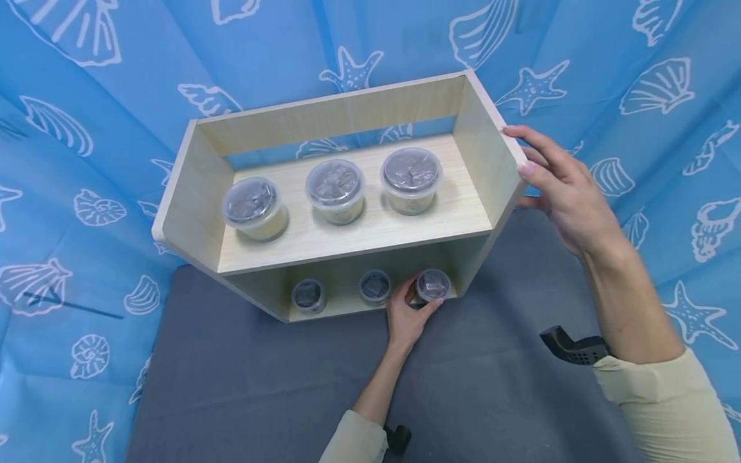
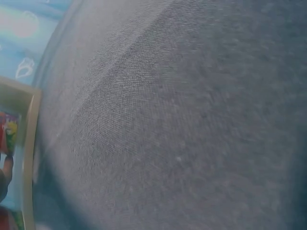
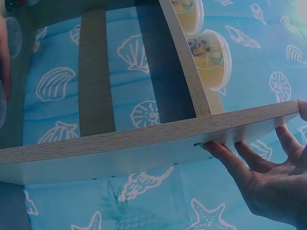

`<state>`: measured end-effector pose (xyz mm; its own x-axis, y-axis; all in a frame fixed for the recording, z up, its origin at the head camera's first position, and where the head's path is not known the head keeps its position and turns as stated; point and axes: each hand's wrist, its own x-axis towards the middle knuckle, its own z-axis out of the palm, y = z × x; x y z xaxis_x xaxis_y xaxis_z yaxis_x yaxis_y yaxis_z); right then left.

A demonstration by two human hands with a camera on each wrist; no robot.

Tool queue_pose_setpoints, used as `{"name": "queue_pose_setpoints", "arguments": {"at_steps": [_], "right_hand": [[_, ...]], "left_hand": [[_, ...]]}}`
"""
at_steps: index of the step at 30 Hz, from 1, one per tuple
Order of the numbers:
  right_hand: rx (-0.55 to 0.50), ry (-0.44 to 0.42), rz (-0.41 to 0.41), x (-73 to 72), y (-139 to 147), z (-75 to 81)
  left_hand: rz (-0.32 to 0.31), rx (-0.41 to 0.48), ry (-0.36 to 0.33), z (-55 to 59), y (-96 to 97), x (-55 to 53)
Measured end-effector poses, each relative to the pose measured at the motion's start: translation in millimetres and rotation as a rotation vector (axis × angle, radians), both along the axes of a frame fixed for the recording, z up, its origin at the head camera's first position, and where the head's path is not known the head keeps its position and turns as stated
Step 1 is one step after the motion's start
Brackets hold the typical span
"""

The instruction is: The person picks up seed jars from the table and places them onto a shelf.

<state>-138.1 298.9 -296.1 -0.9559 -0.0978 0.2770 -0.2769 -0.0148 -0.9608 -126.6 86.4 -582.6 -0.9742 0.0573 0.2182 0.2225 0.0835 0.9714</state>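
A small two-tier wooden shelf stands on a grey cloth, carrying plastic cups with clear lids. On the lower tier, my left hand holds the right-hand cup, its thumb and fingers around the sides. Beside those fingers is the middle lower cup, with another lower cup farther left. My right hand grips the shelf's right side panel near its upper front edge; the right wrist view shows fingertips against the panel's outer face. The left wrist view shows mostly cloth.
Three larger lidded cups stand on the upper tier: a left one, a middle one and a right one. A blue curtain with white shell prints hangs behind and beside the grey cloth.
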Motion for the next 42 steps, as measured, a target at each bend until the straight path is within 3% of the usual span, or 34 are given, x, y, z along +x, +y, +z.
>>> {"name": "queue_pose_setpoints", "arguments": {"at_steps": [12, 18, 30, 36, 42], "right_hand": [[-0.002, 0.005, 0.003, 1.1, -3, 1.1], [-0.009, -0.001, 0.004, 2.2, -2, 1.1], [-0.005, 0.004, -0.007, 1.3, -5, -0.6], [0.051, -0.016, -0.112, 3.9, -12, -4.9], [0.108, 0.043, -0.228, 13.6, -16, -29.7]], "left_hand": [[0.018, 0.015, 0.022, 0.4, 9.7, -2.5], [0.010, 0.010, 0.026, -8.2, 12.8, -6.4], [-0.012, -0.037, -0.062, -2.5, 12.5, -7.0], [-0.025, -0.052, -0.023, 3.3, 9.8, -3.8], [-0.058, -0.190, 0.041, 8.7, 5.8, 2.7]]}}
